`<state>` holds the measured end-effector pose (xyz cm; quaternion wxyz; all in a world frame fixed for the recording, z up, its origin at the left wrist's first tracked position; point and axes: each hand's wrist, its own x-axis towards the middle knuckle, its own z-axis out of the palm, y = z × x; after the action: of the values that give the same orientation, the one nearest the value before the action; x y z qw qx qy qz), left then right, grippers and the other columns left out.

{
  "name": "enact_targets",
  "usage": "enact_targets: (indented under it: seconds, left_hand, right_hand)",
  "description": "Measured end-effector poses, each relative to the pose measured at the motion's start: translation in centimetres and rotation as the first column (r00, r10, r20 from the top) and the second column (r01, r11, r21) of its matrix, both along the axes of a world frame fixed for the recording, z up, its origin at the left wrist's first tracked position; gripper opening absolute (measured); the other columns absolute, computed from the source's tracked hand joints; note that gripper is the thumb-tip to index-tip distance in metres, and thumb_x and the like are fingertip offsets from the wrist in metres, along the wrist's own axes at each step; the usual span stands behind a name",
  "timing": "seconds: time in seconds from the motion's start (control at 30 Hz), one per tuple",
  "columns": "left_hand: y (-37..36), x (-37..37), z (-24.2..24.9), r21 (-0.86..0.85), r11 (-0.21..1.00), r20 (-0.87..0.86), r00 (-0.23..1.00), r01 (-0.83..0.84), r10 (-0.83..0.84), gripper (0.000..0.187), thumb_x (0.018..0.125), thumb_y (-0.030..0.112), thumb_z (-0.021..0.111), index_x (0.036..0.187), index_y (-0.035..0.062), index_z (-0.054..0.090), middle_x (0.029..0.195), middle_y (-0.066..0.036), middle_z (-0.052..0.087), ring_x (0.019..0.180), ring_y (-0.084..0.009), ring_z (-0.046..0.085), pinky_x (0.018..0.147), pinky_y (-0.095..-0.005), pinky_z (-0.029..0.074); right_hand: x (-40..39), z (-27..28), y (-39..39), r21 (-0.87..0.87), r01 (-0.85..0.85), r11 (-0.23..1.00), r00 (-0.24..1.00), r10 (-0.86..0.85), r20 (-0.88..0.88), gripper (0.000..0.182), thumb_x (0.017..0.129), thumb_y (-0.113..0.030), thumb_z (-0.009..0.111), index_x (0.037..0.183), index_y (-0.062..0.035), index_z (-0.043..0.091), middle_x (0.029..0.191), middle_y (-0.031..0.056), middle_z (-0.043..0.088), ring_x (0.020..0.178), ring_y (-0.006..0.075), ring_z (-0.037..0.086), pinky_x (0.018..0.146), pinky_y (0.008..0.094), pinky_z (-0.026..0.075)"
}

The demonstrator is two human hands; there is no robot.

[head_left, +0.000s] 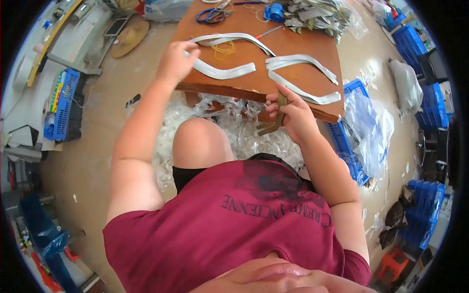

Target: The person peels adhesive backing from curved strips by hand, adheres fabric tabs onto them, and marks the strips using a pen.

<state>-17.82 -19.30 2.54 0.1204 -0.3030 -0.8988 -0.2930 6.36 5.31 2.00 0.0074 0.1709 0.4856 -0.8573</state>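
Observation:
My left hand [180, 62] is at the left edge of the brown table [293, 41], its fingers closed on the end of a white zipper-like strip [224, 73] that curves to the right. Another such strip [234, 36] arches just beyond that hand. In my right hand [294, 115], at the front edge, is a flat olive-brown strip [281, 110], its lower end bent to the left. Two more white strips, an upper one [303, 59] and a lower one [312, 99], lie just beyond the right hand, their left ends close together.
Yellow rubber bands [223, 51], blue-handled scissors [213, 16], a blue object [274, 12] and a pile of greyish strips [317, 19] are on the table. Clear plastic scraps [171, 132] cover the floor beneath. A blue crate [344, 151] with plastic bags stands right.

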Motion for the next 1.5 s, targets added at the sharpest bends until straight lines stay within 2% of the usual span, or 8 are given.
enact_targets:
  seconds: [0.13, 0.6, 0.73, 0.8, 0.9, 1.0, 1.2, 1.5]
  left_hand:
    - [6.3, 12.7, 2.1, 0.458, 0.824, 0.655, 0.499, 0.334, -0.567, 0.02, 0.09, 0.014, 0.059, 0.104, -0.0006, 0.061, 0.098, -0.006, 0.063, 0.093, -0.0107, 0.059, 0.08, -0.0256, 0.048]
    - [16.9, 22.7, -1.5, 0.76, 0.513, 0.589, 0.09, -0.4, -0.803, 0.014, 0.096, 0.02, 0.048, 0.097, 0.0079, 0.055, 0.083, -0.004, 0.061, 0.074, -0.0179, 0.06, 0.072, -0.036, 0.051]
    - [17.7, 22.3, -2.5, 0.737, 0.518, 0.501, -0.162, -0.434, -0.85, 0.015, 0.097, 0.024, 0.047, 0.1, 0.0124, 0.055, 0.067, 0.002, 0.045, 0.057, -0.0115, 0.044, 0.062, -0.0306, 0.043]
    - [18.1, 22.1, -2.8, 0.727, 0.542, 0.451, -0.302, -0.422, -0.84, 0.018, 0.097, 0.029, 0.046, 0.103, 0.015, 0.055, 0.064, 0.003, 0.039, 0.052, -0.0095, 0.036, 0.06, -0.0275, 0.039]
    - [19.0, 22.8, -2.7, 0.69, 0.598, 0.487, -0.35, -0.407, -0.8, 0.019, 0.097, 0.031, 0.046, 0.103, 0.0162, 0.055, 0.062, 0.004, 0.036, 0.05, -0.0077, 0.033, 0.056, -0.0253, 0.034]
    - [19.5, 23.2, -3.3, 0.729, 0.614, 0.534, -0.312, -0.301, -0.786, 0.014, 0.097, 0.027, 0.049, 0.1, 0.0146, 0.056, 0.063, 0.003, 0.04, 0.052, -0.0076, 0.035, 0.056, -0.0256, 0.036]
    - [19.6, 23.5, -3.4, 0.702, 0.712, 0.706, 0.164, -0.028, -0.689, 0.013, 0.097, 0.023, 0.05, 0.098, 0.011, 0.055, 0.066, 0.004, 0.049, 0.056, -0.0049, 0.042, 0.054, -0.0193, 0.035]
    - [18.5, 22.6, -3.4, 0.694, 0.712, 0.719, 0.051, -0.106, -0.694, 0.016, 0.094, 0.025, 0.055, 0.096, 0.0093, 0.054, 0.066, 0.003, 0.05, 0.058, -0.0053, 0.046, 0.052, -0.0192, 0.036]
  right_hand:
    - [3.9, 1.4, -0.5, -0.035, 0.001, 0.999, 0.99, -0.006, -0.141, 0.067, 0.086, 0.013, 0.04, 0.145, -0.0124, 0.022, 0.116, 0.0163, 0.055, 0.096, 0.0219, 0.06, 0.084, 0.0345, 0.051]
    - [9.3, 0.0, 4.4, -0.023, 0.34, 0.94, 0.925, -0.338, -0.175, 0.065, 0.091, 0.003, 0.045, 0.147, -0.0135, 0.016, 0.098, 0.0146, 0.063, 0.082, 0.0161, 0.063, 0.075, 0.0279, 0.051]
    - [10.4, -1.0, 5.9, 0.552, 0.443, 0.707, 0.896, -0.362, -0.256, 0.062, 0.092, 0.001, 0.043, 0.146, -0.0191, 0.022, 0.086, 0.0063, 0.063, 0.069, 0.0123, 0.058, 0.067, 0.0264, 0.049]
    - [10.8, -1.9, 6.2, 0.669, 0.437, 0.601, 0.897, -0.235, -0.375, 0.04, 0.09, 0.0, 0.044, 0.127, -0.014, 0.052, 0.079, 0.0031, 0.062, 0.07, 0.0118, 0.058, 0.066, 0.0281, 0.048]
    - [10.9, -1.0, 5.9, 0.691, 0.391, 0.608, 0.92, -0.241, -0.309, 0.017, 0.088, -0.005, 0.052, 0.093, -0.0029, 0.068, 0.077, -0.0006, 0.059, 0.066, 0.0083, 0.051, 0.063, 0.0245, 0.042]
    - [10.8, 0.4, 5.8, 0.407, 0.316, 0.857, 0.947, -0.309, -0.083, 0.017, 0.085, -0.011, 0.06, 0.095, 0.0014, 0.067, 0.076, -0.0007, 0.061, 0.068, 0.0064, 0.051, 0.063, 0.0225, 0.041]
    - [9.8, -1.4, 6.0, 0.385, 0.317, 0.867, 0.937, -0.35, 0.017, 0.019, 0.082, -0.012, 0.063, 0.092, 0.0038, 0.066, 0.079, 0.0036, 0.065, 0.069, 0.0065, 0.055, 0.061, 0.0222, 0.045]
    - [9.3, -1.5, 5.6, 0.316, 0.267, 0.91, 0.955, -0.294, 0.039, 0.019, 0.082, -0.012, 0.064, 0.093, 0.0035, 0.065, 0.082, 0.0034, 0.065, 0.073, 0.0072, 0.056, 0.065, 0.023, 0.046]
